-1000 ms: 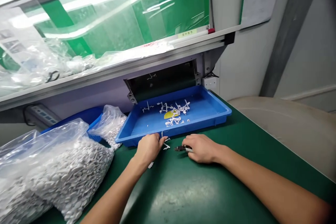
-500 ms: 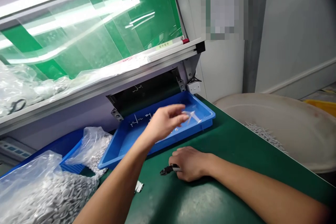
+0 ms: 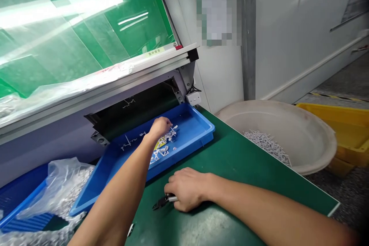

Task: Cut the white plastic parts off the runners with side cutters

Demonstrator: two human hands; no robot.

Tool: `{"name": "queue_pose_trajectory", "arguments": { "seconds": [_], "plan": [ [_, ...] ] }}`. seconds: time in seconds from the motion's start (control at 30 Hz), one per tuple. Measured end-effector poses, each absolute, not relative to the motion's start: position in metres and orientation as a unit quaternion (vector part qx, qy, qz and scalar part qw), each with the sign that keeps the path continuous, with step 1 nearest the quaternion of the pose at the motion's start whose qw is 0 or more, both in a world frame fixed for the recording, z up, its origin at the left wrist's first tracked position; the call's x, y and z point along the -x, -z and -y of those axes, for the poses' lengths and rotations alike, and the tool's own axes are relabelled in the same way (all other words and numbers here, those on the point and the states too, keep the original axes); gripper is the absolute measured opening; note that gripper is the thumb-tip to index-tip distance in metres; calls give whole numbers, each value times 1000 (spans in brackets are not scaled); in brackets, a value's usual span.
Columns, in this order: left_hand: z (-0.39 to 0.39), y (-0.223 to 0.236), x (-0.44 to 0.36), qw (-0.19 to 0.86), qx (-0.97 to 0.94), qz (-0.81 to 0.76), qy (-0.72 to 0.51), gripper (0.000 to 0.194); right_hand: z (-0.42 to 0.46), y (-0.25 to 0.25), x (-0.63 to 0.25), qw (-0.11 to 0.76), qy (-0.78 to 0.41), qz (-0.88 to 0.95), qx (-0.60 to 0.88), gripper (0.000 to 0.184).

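My left hand (image 3: 161, 127) reaches over the blue tray (image 3: 208, 132) with its fingertips pinched at a white plastic sprue (image 3: 174, 127). The fingers partly hide what they grip. Several more white branched sprues (image 3: 160, 153) lie beneath and beside that hand, some over a yellow patch in the tray. On the green tabletop in front of the tray, my right hand (image 3: 187, 189) is closed round a pair of side cutters (image 3: 162, 202). The dark jaws of the cutters point left. A small white piece (image 3: 130, 230) lies near my left forearm.
A clear bag of small white parts (image 3: 69, 184) and a blue bin (image 3: 25, 196) stand at the left. Behind the tray is a dark conveyor belt (image 3: 135, 111). Beyond the table's right edge stand a round tub (image 3: 311, 134) holding thin white sticks and yellow crates (image 3: 351, 127).
My left hand has come down onto the sprues from above the tray's right part. The blurred white piece by its fingers is gone from there. The view has turned right.
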State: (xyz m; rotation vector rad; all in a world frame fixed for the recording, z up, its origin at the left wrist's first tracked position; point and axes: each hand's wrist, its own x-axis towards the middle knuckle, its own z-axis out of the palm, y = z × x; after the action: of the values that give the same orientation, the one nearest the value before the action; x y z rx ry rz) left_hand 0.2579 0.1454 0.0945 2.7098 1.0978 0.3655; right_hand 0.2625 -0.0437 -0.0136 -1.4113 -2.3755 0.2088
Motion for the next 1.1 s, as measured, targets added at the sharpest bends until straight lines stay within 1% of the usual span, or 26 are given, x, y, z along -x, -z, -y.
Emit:
{"name": "queue_pose_trajectory", "arguments": {
  "seconds": [0.07,0.1,0.17,0.27,0.33,0.37,0.43,0.53,0.57,0.67,0.73,0.8,0.87,0.93,1.0,1.07,1.1],
  "plan": [
    [-139,-104,-246,113,-908,-368,-163,25,43,15,-261,222,-62,833,503,22],
    [-134,-109,-236,120,-902,-368,-193,31,43,14,-261,264,-52,822,502,21],
    [-118,-116,-212,141,-881,-362,-269,36,46,8,-259,390,-31,783,483,21],
    [-80,-114,-171,181,-851,-331,-366,30,53,-10,-260,601,-22,664,445,29],
    [-50,-106,-148,188,-844,-321,-387,24,55,-20,-262,683,-33,575,450,36],
    [-36,-101,-139,190,-842,-323,-389,22,55,-23,-264,700,-44,543,462,39],
    [-13,-91,-125,205,-839,-326,-384,18,53,-23,-265,696,-77,521,488,34],
    [6,-76,-110,247,-845,-310,-360,15,49,-16,-263,657,-168,535,504,14],
    [8,-72,-105,265,-844,-299,-357,15,48,-13,-261,647,-210,535,501,11],
    [8,-61,-88,302,-834,-281,-367,24,48,-9,-253,651,-335,487,476,15],
    [7,-52,-77,297,-839,-286,-355,28,48,-8,-247,667,-383,446,459,20],
    [8,-40,-69,281,-862,-286,-309,25,49,-7,-241,672,-399,418,462,22],
    [11,-28,-66,262,-887,-271,-267,22,49,-3,-235,659,-394,416,487,21],
    [14,-18,-67,246,-904,-252,-241,16,49,1,-230,634,-378,427,522,19],
    [14,-12,-68,249,-912,-239,-224,16,50,5,-228,602,-368,448,550,18],
    [10,-11,-67,266,-907,-245,-214,17,51,5,-230,566,-348,484,569,20],
    [7,-12,-65,274,-900,-260,-218,16,53,4,-231,553,-320,510,576,23]
  ]
}}
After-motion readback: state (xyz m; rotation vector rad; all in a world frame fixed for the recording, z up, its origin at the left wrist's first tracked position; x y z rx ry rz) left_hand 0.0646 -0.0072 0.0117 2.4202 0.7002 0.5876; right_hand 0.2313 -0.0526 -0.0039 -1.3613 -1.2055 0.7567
